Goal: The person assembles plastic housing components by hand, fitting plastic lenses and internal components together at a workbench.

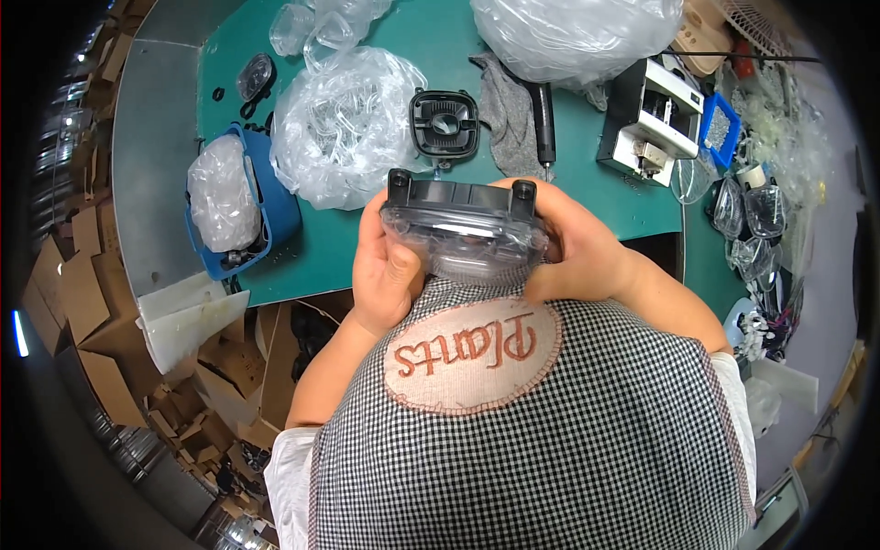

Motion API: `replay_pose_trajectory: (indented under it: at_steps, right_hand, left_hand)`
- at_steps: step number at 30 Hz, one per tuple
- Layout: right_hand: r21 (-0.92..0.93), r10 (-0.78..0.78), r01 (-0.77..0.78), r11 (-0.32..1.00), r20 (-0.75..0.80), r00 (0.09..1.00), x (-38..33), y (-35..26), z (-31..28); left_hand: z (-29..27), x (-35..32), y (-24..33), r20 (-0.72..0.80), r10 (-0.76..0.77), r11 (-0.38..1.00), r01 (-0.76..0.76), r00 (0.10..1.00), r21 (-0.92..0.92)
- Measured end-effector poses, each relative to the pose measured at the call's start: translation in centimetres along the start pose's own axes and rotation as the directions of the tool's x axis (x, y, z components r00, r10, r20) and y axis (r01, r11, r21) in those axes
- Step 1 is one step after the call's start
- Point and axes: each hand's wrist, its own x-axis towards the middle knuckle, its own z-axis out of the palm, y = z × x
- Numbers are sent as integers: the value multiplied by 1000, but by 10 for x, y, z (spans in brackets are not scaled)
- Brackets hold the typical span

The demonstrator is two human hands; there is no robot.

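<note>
Both hands hold one assembly close to my chest: a black plastic housing (460, 195) with a clear domed plastic cover (463, 242) pressed against its underside. My left hand (390, 268) grips the left end, thumb lying over the clear cover. My right hand (573, 243) wraps the right end, fingers behind the black part. A second black square housing (444, 124) lies flat on the green table (367, 247) just beyond the held piece, untouched.
A big clear bag of transparent covers (344, 124) sits left of centre, another bag (577, 32) at the back. A blue basket (266, 215) holds a plastic bag. A grey cloth (509, 115), a black screwdriver (544, 119) and a white machine (655, 115) lie right. Cardboard boxes (92, 302) pile on the floor at left.
</note>
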Motion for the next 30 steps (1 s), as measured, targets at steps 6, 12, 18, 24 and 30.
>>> replay_pose_trajectory:
  at_steps: [6, 12, 18, 24, 30]
  right_hand:
    - [-427, 50, -74, 901, -67, 996, 12, -2, -7]
    - [106, 115, -90, 990, -262, 958, 27, 5, -2]
    - [488, 122, -20, 873, -178, 977, 29, 2, 0]
    - [464, 25, 69, 883, -194, 981, 29, 15, 1]
    - [419, -10, 82, 904, -170, 985, 32, 15, -5]
  left_hand:
    - [-1, 16, -4, 1, -60, 988, 59, 998, 141]
    - [27, 46, 35, 396, 163, 184, -422, 904, 888]
    - [37, 55, 42, 529, 79, -105, -521, 845, 847]
    - [32, 61, 31, 587, 294, 78, -631, 754, 772]
    - [35, 58, 23, 561, 361, 49, -616, 745, 786]
